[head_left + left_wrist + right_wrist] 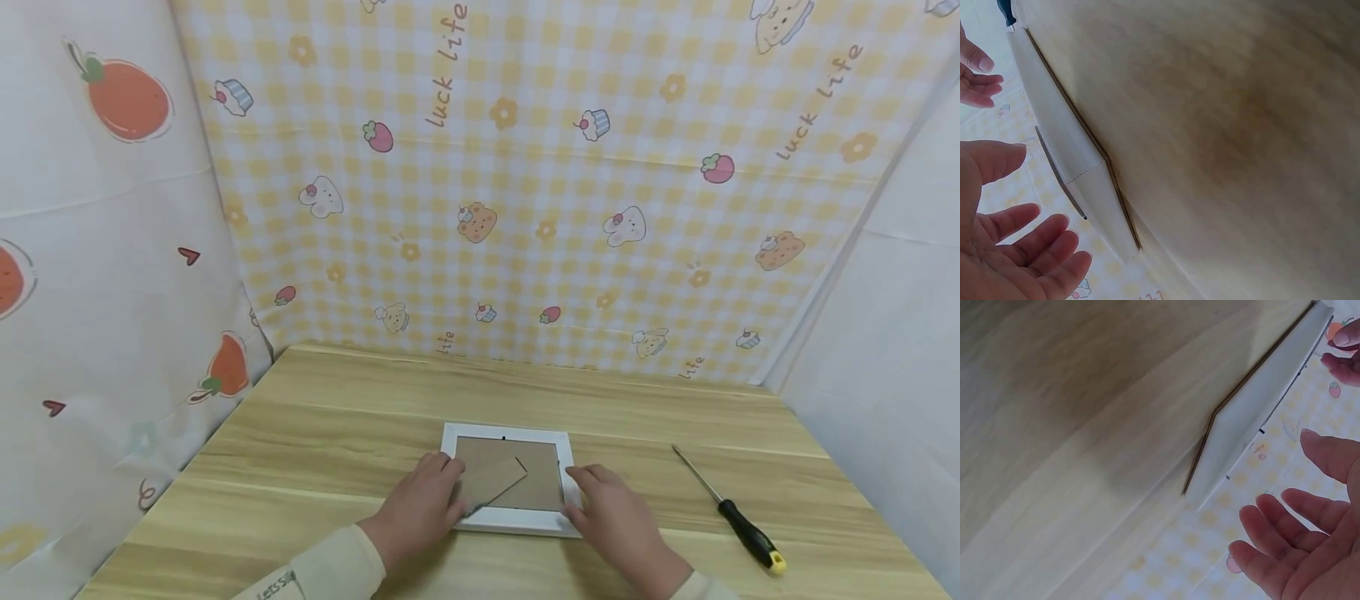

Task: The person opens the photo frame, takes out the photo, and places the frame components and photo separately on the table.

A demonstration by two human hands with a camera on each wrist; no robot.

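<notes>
"luck life" is printed repeatedly across the yellow-checked cloth [540,171] behind the table [337,458]; on the left sleeve [337,571], what may be "LETSS" is partly shown. A black-and-yellow screwdriver [742,527] is laid to the right of the white frame [517,523], which is set on the table between the left hand [420,507] and right hand [618,518]. A brown backing board [543,493] is seated inside its rim, crossed by an angled flap [491,477]. Both hands' fingers are loosely spread beside the frame's edges.
</notes>
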